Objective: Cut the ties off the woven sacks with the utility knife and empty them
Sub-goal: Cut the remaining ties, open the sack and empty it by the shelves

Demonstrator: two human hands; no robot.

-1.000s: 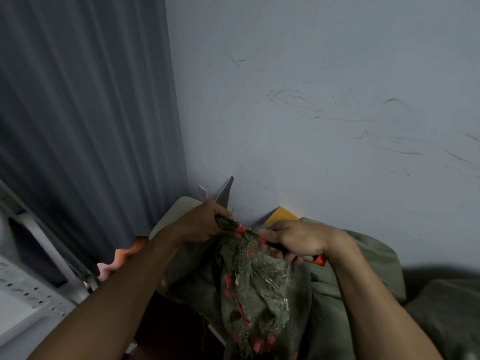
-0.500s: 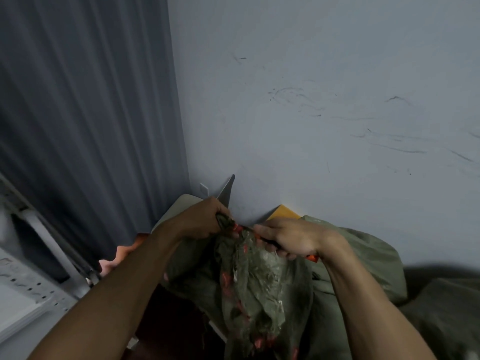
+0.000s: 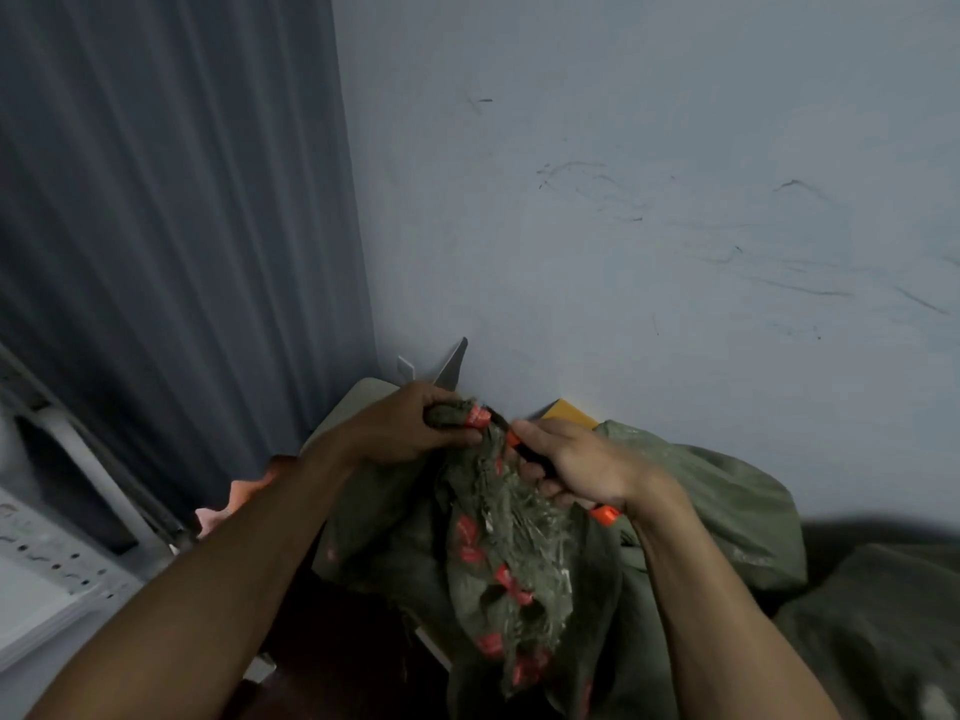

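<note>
At the foot of the wall (image 3: 623, 252), beside the curtain (image 3: 182, 226), my left hand (image 3: 410, 428) grips the bunched neck of the woven sack (image 3: 514, 553); my right hand (image 3: 576, 465) is closed round the utility knife (image 3: 514, 439), its tip at that neck. Step, I judge: cutting the tie. Next move: draw the blade clear of my left fingers.

A woven sack (image 3: 511, 543) held by its neck
The left grip (image 3: 410, 431) clutches it; the right grip (image 3: 579, 467), just beside, holds the utility knife (image 3: 521, 445).
</note>
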